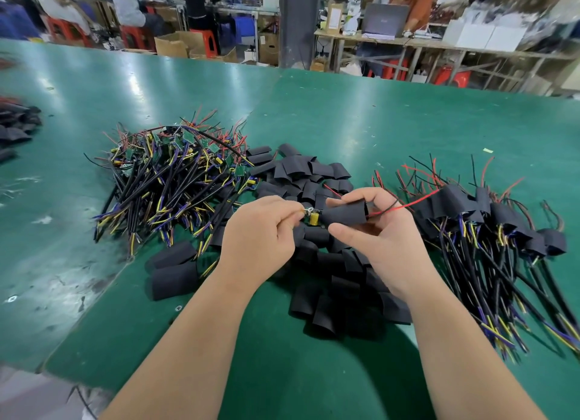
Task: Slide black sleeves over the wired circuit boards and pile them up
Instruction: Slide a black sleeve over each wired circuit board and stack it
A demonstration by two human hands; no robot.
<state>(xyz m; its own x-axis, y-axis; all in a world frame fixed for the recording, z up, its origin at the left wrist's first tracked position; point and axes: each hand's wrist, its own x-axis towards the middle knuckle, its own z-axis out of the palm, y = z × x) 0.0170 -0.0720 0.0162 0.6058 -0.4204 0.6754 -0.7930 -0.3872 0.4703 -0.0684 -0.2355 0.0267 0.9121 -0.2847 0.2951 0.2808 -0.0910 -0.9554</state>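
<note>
My left hand [262,228] pinches the near end of a wired circuit board [314,217], whose yellow capacitor shows. My right hand [373,228] grips a black sleeve [345,215] that covers the board's far half; red and black leads stick out of the sleeve's right end. Both hands hover above a heap of loose black sleeves [314,174]. A pile of bare wired boards [175,181] lies to the left. A pile of sleeved boards [489,231] lies to the right.
The green table [376,121] stretches far ahead. More dark sleeved parts [15,127] sit at the far left edge. Two loose sleeves [174,269] lie near my left forearm. Behind the table, people sit at other workbenches among boxes and red stools.
</note>
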